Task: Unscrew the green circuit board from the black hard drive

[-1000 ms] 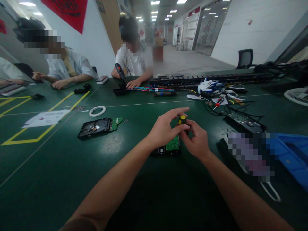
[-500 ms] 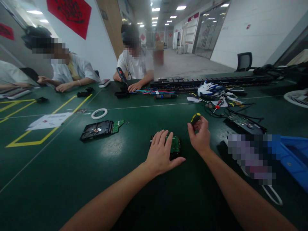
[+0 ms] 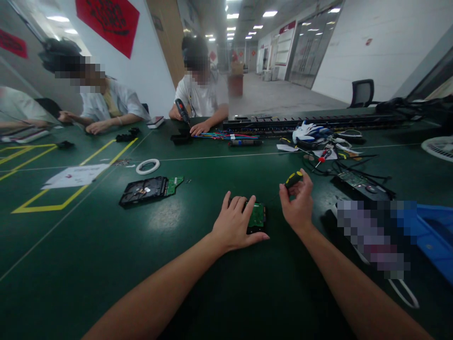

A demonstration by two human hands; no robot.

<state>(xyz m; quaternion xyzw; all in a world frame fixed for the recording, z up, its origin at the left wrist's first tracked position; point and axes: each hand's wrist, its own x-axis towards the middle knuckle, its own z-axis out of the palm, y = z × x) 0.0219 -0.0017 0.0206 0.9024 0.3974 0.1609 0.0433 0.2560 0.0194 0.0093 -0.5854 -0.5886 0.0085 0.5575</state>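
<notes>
My left hand [image 3: 233, 222] lies across a hard drive [image 3: 257, 216] on the green table, fingers spread over its top and thumb along its near edge. Part of the drive's green circuit board shows beside the index finger; the hand covers the rest. To its right, my right hand [image 3: 297, 200] is closed around a screwdriver [image 3: 293, 179] with a black and yellow handle. Its thin shaft slants down to the left, too faint to tell whether the tip touches the drive. Another hard drive [image 3: 145, 190], its green board sticking out at one end, lies farther left.
A white ring [image 3: 147, 166] and a paper sheet [image 3: 72, 176] lie left. Gloves [image 3: 308, 132], cables and a red screwdriver [image 3: 322, 157] are heaped at right, near another drive [image 3: 368, 184] and a blue bin [image 3: 435, 236]. Across the table, a person holds a power screwdriver [image 3: 182, 111].
My right hand has shifted slightly right, and the screwdriver handle has tipped lower toward the right. The left hand stays on the drive, its little finger more spread. The view has turned slightly.
</notes>
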